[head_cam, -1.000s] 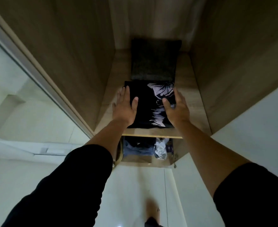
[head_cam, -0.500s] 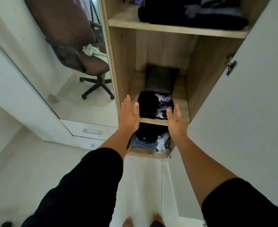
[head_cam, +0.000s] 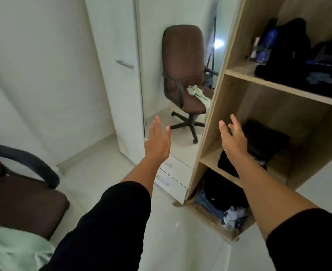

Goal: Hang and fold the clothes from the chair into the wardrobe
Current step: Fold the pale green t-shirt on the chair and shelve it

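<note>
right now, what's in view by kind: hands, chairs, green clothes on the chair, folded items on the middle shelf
hands: 2, left hand and right hand, both empty
chairs: 1, the brown chair; the other is its mirror image
green clothes on the chair: 1, the pale green garment
folded items on the middle shelf: 2, black shirt and dark folded item behind it
total: 6

Pulled both hands off the folded black shirt [head_cam: 226, 163]; my left hand [head_cam: 157, 142] and right hand [head_cam: 233, 138] now hang empty, and I've turned toward the chair [head_cam: 24, 194].
</note>
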The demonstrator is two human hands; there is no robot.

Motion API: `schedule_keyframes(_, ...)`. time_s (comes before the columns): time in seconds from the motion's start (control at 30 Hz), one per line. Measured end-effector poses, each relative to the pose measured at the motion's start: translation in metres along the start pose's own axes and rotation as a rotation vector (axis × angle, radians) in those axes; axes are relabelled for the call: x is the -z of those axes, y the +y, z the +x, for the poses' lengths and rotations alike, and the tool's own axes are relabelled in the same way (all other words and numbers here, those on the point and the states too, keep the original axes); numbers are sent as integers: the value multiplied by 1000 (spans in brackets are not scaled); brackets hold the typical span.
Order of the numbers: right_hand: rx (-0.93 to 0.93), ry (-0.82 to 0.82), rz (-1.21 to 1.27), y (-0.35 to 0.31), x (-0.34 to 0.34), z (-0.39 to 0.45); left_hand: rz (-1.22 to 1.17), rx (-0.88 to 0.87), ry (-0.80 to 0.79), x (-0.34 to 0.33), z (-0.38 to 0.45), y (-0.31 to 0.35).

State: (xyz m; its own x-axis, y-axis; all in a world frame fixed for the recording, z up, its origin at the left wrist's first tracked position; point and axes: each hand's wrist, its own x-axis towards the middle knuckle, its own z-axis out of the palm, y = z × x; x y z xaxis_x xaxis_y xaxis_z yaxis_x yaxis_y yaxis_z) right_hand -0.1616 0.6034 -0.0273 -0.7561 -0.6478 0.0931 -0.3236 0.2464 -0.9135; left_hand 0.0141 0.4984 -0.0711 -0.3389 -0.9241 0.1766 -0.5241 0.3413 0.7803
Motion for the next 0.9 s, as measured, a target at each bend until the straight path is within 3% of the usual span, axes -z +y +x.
schedule_keyframes(0.13, 131, -191, -14, -42, -66, -26, 35, 84, 170, 80, -25, -46)
schedule_keyframes(0.47, 335, -661, 29, -137, -271, -151, 206, 486, 564, 287, -126, -184)
schedule_keyframes(0.73, 403, -956, 53, -202, -423, -277, 303, 688, 699, 423, -203, -288)
schedule_keyframes(0.9, 454, -1097, -7, -204, -500, -334, 324, 841, 668, 470, -231, -345)
